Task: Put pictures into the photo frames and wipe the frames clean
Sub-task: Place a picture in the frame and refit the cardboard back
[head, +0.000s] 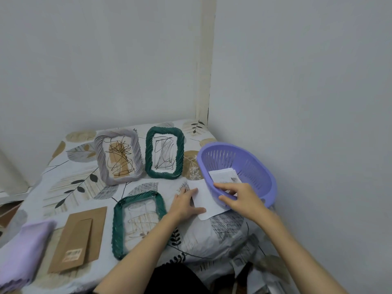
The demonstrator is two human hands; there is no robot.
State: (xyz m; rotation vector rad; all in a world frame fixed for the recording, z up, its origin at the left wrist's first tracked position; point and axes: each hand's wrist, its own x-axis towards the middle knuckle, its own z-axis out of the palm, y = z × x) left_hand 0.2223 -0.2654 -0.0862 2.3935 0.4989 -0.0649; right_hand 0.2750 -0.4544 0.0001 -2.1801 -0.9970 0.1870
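Paper sheet (206, 198) is thin and floppy; your left hand (185, 203) presses it flat with fingers together, while your right hand (237, 197) pinches its edge at the basket (254, 162) rim.

- Two plain pale grey-blue walls (84, 60) met in a corner behind the table, lit evenly and softly, no hard shadows.
- A cream vertical strip (204, 66), scuffed and stained, ran down that corner to the table's back edge.
- The table sat tight into the corner, covered by a cloth (70, 183) printed with leaves and hatched ovals in grey, tan and black.
- At far left, something pale stood by the wall, too blurred to tell.
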